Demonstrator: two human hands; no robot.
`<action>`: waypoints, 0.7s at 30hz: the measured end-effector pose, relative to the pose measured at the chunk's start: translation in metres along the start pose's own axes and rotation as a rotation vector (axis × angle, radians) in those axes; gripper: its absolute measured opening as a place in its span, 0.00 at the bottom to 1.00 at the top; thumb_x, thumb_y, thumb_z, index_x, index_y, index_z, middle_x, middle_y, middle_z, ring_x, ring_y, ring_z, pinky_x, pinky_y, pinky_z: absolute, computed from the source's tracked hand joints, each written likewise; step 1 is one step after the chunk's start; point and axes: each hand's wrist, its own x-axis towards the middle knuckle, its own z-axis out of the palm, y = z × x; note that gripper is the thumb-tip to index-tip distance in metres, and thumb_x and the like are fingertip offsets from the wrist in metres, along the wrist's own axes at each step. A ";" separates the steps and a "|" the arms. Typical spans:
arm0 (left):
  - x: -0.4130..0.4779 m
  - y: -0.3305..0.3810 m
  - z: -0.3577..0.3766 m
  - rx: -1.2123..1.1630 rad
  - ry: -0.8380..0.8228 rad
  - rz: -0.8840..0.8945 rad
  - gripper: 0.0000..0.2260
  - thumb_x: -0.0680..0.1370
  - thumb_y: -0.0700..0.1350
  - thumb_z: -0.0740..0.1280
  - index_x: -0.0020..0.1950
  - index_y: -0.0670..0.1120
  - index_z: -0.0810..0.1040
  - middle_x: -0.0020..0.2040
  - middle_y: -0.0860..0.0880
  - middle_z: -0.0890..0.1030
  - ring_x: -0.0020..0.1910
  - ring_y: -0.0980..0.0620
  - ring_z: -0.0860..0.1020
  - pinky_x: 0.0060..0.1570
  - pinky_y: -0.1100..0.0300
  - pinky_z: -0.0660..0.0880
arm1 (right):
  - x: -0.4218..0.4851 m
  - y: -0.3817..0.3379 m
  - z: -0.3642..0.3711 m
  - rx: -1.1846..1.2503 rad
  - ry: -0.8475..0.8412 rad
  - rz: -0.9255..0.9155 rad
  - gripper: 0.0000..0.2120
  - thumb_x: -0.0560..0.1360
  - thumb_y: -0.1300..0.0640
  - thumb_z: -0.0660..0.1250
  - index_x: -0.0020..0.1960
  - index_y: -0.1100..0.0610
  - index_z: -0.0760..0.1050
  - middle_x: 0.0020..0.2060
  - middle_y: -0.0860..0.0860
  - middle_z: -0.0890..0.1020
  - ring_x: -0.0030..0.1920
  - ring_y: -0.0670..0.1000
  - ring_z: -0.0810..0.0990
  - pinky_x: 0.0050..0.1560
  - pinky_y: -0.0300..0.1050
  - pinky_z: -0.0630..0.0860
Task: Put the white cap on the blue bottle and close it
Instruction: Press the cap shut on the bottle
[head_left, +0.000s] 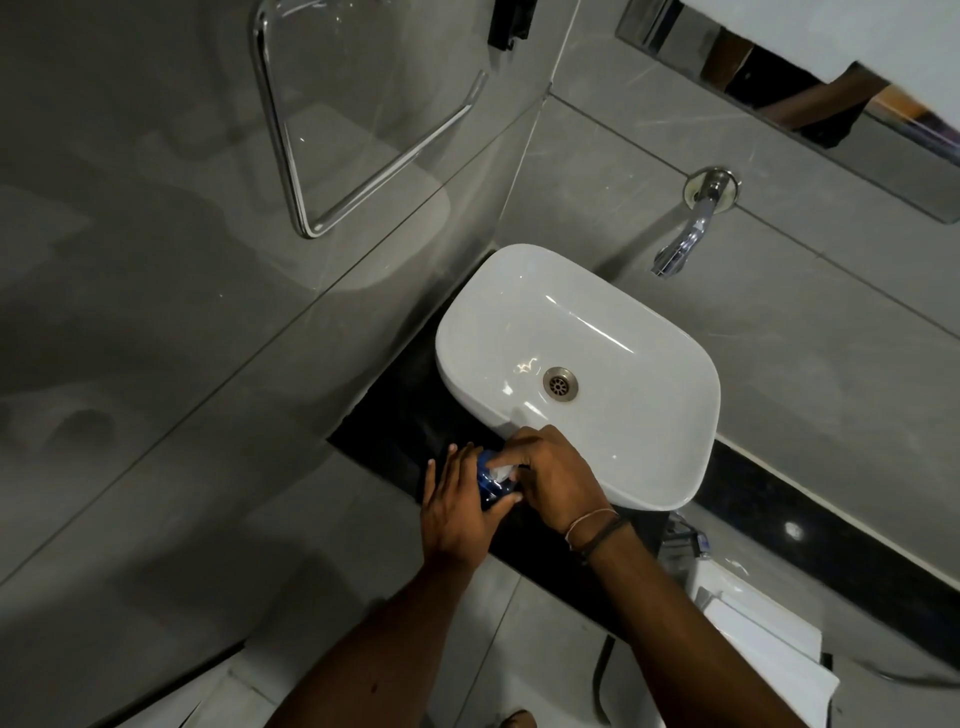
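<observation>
The blue bottle (491, 488) stands on the black counter (395, 431), just left of the basin. My left hand (457, 514) is wrapped around the bottle's body from the left. My right hand (556, 475) comes over from the right, its fingers closed on the white cap (503, 472) at the top of the bottle. Only small patches of blue and white show between my fingers. Whether the cap is seated on the neck cannot be told.
A white basin (576, 374) with a metal drain sits right beside the hands. A chrome tap (685, 234) juts from the grey wall above it. A chrome rail (291, 156) hangs at upper left, and a white bin (769, 644) stands at lower right.
</observation>
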 end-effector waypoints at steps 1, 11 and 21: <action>0.000 0.000 0.000 -0.001 -0.005 -0.003 0.37 0.72 0.64 0.70 0.73 0.44 0.69 0.72 0.44 0.76 0.76 0.44 0.67 0.78 0.44 0.57 | -0.001 0.001 0.001 -0.002 0.003 -0.008 0.16 0.75 0.61 0.73 0.57 0.45 0.88 0.52 0.51 0.87 0.53 0.57 0.79 0.53 0.53 0.79; -0.004 0.006 -0.003 -0.095 -0.102 -0.163 0.39 0.71 0.65 0.72 0.76 0.51 0.65 0.71 0.46 0.75 0.67 0.43 0.76 0.60 0.49 0.76 | -0.041 0.002 0.059 0.886 0.548 0.894 0.13 0.78 0.67 0.69 0.56 0.51 0.82 0.58 0.55 0.85 0.60 0.57 0.83 0.69 0.60 0.78; -0.003 0.006 -0.002 -0.153 -0.169 -0.199 0.38 0.73 0.60 0.72 0.78 0.55 0.58 0.75 0.48 0.70 0.69 0.42 0.74 0.62 0.46 0.75 | -0.028 -0.002 0.093 1.559 0.327 1.081 0.15 0.85 0.52 0.59 0.68 0.51 0.79 0.63 0.57 0.85 0.62 0.58 0.83 0.52 0.51 0.82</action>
